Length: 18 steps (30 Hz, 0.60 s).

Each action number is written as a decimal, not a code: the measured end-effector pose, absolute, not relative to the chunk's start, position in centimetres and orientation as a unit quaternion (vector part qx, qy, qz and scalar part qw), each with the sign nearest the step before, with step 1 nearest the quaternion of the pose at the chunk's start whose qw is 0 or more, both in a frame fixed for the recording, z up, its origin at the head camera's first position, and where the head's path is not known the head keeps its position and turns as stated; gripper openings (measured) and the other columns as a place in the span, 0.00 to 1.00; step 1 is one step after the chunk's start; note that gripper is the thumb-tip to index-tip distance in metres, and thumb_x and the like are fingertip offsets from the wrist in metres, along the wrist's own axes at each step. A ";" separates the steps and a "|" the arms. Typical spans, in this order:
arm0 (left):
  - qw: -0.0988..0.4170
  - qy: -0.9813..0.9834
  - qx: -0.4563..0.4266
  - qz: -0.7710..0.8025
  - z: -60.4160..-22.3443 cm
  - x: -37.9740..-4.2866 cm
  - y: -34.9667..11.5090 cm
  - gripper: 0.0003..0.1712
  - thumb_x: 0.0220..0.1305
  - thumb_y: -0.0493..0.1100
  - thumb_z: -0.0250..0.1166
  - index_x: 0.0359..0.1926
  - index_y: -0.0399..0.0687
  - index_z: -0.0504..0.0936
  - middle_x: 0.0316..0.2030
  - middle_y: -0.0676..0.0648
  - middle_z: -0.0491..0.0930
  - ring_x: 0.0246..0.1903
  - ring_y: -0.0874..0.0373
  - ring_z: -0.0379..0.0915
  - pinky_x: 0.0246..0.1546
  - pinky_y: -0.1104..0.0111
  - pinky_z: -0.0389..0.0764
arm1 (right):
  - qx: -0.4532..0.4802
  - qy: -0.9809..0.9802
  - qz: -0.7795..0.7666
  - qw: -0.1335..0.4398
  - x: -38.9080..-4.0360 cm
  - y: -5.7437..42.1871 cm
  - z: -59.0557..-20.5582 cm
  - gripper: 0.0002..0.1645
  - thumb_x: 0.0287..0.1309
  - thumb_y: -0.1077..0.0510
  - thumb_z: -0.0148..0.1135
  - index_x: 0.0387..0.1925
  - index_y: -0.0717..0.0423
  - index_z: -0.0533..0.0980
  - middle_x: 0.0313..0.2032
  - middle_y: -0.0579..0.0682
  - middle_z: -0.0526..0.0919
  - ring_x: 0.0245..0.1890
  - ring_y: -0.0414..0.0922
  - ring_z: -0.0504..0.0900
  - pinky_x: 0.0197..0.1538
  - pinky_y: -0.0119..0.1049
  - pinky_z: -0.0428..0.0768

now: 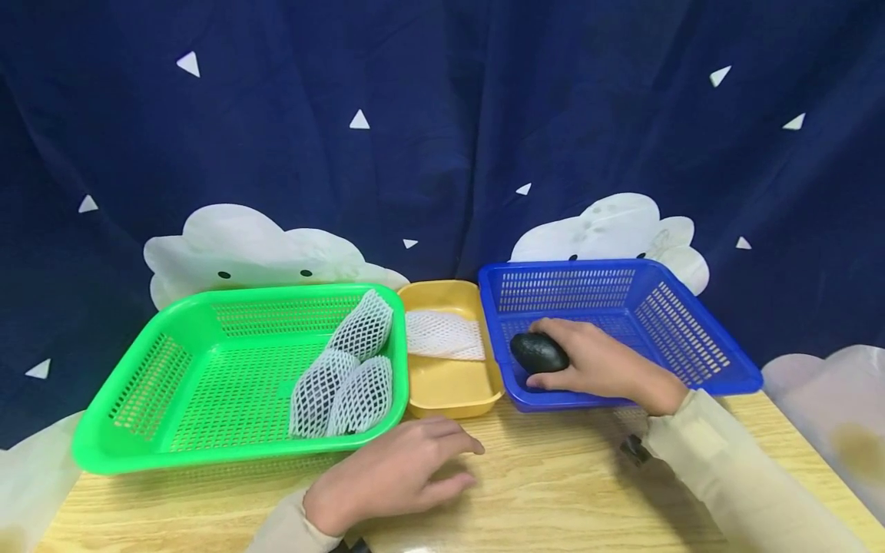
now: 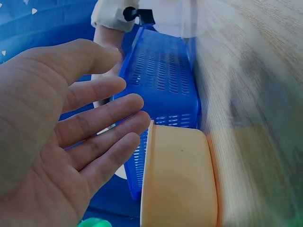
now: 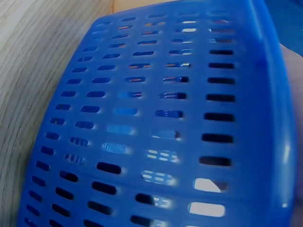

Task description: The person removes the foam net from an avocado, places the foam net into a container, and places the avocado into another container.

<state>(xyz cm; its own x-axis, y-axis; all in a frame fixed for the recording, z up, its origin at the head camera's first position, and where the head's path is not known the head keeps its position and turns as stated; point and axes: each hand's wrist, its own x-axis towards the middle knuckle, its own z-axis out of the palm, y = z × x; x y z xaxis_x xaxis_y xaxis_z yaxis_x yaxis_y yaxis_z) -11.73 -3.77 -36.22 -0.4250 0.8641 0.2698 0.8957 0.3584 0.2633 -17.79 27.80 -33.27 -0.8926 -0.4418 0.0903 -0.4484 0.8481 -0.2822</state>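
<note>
My right hand point(image 1: 588, 355) grips a dark avocado point(image 1: 539, 352) by its right side, over the near left part of the blue basket point(image 1: 691, 389). In the right wrist view the slotted basket wall point(image 3: 184, 109) hides the avocado and most of that hand. My left hand point(image 1: 401, 470) holds nothing and hovers over the table in front of the yellow tray point(image 1: 449, 392); the left wrist view shows its palm with fingers extended. A flattened white foam net point(image 1: 444, 335) lies in the tray.
On the left stands a green basket point(image 1: 228, 453). Three dark items in white foam nets point(image 1: 361, 395) lie along its right side. All containers sit side by side on a wood-grain table point(image 1: 553, 476), with a dark blue cloud-patterned curtain point(image 1: 429, 153) behind them.
</note>
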 end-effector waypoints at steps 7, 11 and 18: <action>0.041 -0.825 -0.532 -0.188 -36.4 -11.8 -3.9 0.16 0.69 0.54 0.56 0.53 0.57 0.79 0.47 0.60 0.82 0.49 0.69 0.78 0.55 0.74 0.78 | 0.236 -0.959 0.154 -0.023 -18.6 27.8 -33.9 0.34 0.44 0.32 0.71 0.50 0.40 0.73 0.38 0.37 0.80 0.35 0.35 0.76 0.36 0.28 0.75; 0.041 -0.824 -0.533 -0.189 -36.3 -11.8 -3.9 0.16 0.69 0.53 0.56 0.53 0.56 0.79 0.47 0.59 0.82 0.49 0.69 0.78 0.55 0.74 0.78 | 0.236 -0.958 0.158 -0.038 -19.1 27.9 -34.1 0.34 0.44 0.36 0.73 0.51 0.40 0.72 0.40 0.38 0.81 0.37 0.36 0.76 0.38 0.30 0.76; 0.045 -0.826 -0.532 -0.180 -36.1 -11.8 -3.8 0.16 0.69 0.54 0.56 0.53 0.57 0.79 0.46 0.60 0.82 0.49 0.68 0.78 0.55 0.74 0.78 | 0.241 -0.956 0.155 -0.062 -19.5 27.7 -34.4 0.33 0.42 0.40 0.76 0.50 0.42 0.73 0.40 0.40 0.81 0.37 0.38 0.77 0.39 0.31 0.76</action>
